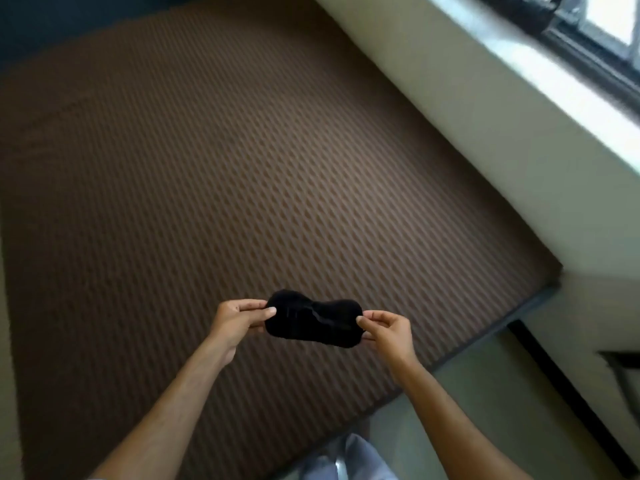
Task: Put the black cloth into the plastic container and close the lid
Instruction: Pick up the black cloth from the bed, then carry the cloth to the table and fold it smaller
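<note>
A small black cloth [313, 318] is stretched between my two hands above the near edge of a brown patterned mattress [242, 168]. My left hand [237, 318] pinches its left end between thumb and fingers. My right hand [388, 329] pinches its right end the same way. The cloth is bunched, with rounded ends and a narrower middle. No plastic container or lid shows in the head view.
A cream wall [450, 116] runs along the mattress's right side under a bright window sill [554, 84]. Pale floor [485, 393] lies at the lower right, with a dark-edged object [620, 365] at the right border. Light fabric of my clothing [346, 459] appears at the bottom.
</note>
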